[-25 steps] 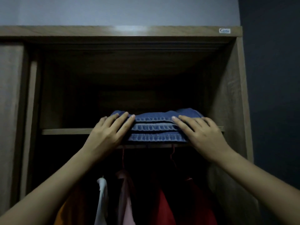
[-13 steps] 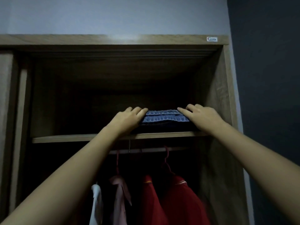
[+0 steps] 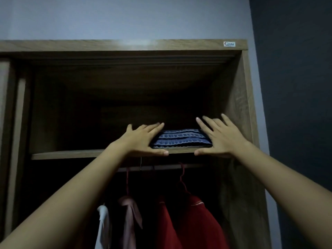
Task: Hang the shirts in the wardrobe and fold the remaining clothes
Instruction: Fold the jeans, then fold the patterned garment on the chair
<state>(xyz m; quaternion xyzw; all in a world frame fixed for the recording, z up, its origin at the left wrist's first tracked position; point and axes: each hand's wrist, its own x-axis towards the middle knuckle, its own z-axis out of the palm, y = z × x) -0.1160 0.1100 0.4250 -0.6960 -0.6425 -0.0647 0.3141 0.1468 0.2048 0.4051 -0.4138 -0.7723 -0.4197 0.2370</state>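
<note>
Flanking a folded blue garment just right of frame centre, both hands reach up to the upper shelf of a wooden wardrobe. The garment lies flat on the shelf as a stack of folded layers, with its near edge just behind the shelf's front lip.

The left hand has straight, close-set fingers laid against the stack's left end, and its thumb runs along the lip. The right hand has straight, spread fingers over the stack's right end, its thumb also at the lip. Neither hand curls round the cloth; both are flat and grip nothing.

To the left of the garment the shelf runs bare and dark towards the left of the frame. To the right, the right hand sits near the wardrobe's side panel. Above the stack the compartment rises well clear to the top board, which carries a small label in the upper right of the frame.

Below the shelf, a rail crosses the lower centre. From it hang, left to right, a white garment, a pink garment and red shirts on red hangers, packed closely. A door panel stands at the left edge.
</note>
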